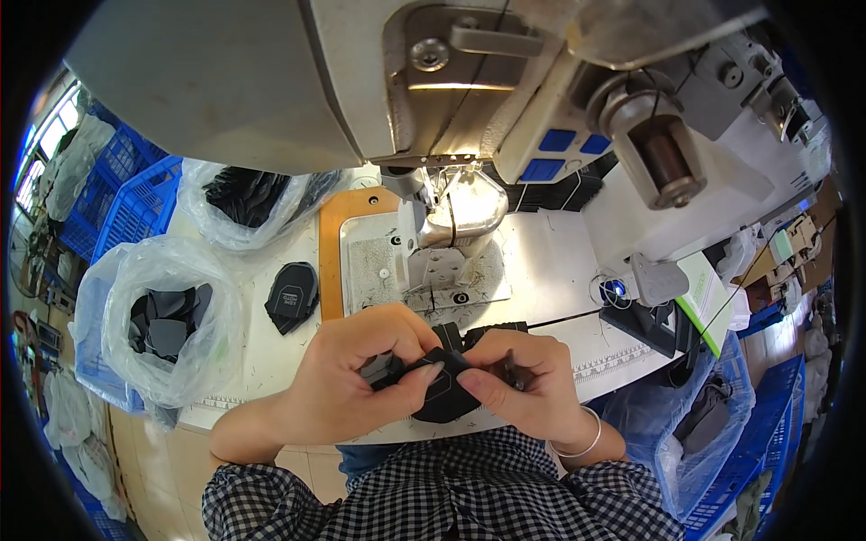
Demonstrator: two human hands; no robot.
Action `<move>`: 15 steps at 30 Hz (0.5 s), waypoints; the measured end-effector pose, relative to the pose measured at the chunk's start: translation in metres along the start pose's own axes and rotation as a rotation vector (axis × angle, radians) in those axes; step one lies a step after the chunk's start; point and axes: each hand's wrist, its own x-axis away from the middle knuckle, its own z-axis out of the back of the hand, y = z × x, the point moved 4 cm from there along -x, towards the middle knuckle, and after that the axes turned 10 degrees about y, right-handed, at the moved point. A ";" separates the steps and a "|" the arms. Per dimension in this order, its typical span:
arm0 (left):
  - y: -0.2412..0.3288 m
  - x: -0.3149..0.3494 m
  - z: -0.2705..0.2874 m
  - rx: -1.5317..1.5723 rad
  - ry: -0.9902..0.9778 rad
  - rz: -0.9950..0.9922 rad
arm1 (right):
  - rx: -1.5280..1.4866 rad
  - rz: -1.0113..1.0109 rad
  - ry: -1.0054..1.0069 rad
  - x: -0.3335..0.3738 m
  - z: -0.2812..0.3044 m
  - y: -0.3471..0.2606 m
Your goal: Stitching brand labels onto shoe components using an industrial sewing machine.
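In front of the sewing machine [456,216], close to the table's near edge, both my hands pinch a small black fabric patch [439,404] with angular corners. My left hand [361,370] is closed on its left side, thumb pressed on top. My right hand [532,383] grips the right side between thumb and curled fingers. Something dark and shiny shows by the right fingers, too small to name. More black pieces lie just behind my hands, partly hidden. To the left, a stack of black patches [293,296] with pale print rests on the white table [257,361].
Clear plastic bags holding black pieces [169,326] stand at the left, beside blue crates [135,203]. A thread spool [667,167] hangs at the upper right. On the right are a green-and-white box [706,302] and a lined blue crate [663,428]. The machine head overhangs the work area.
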 end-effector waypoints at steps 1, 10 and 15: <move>-0.001 0.000 0.000 -0.002 -0.013 -0.010 | 0.128 -0.013 -0.070 0.000 -0.001 -0.001; -0.005 -0.002 -0.004 0.169 0.024 0.271 | 0.091 0.112 0.073 -0.004 0.001 -0.002; -0.004 -0.003 -0.003 0.057 0.044 0.273 | 0.090 0.128 0.066 -0.011 0.000 -0.002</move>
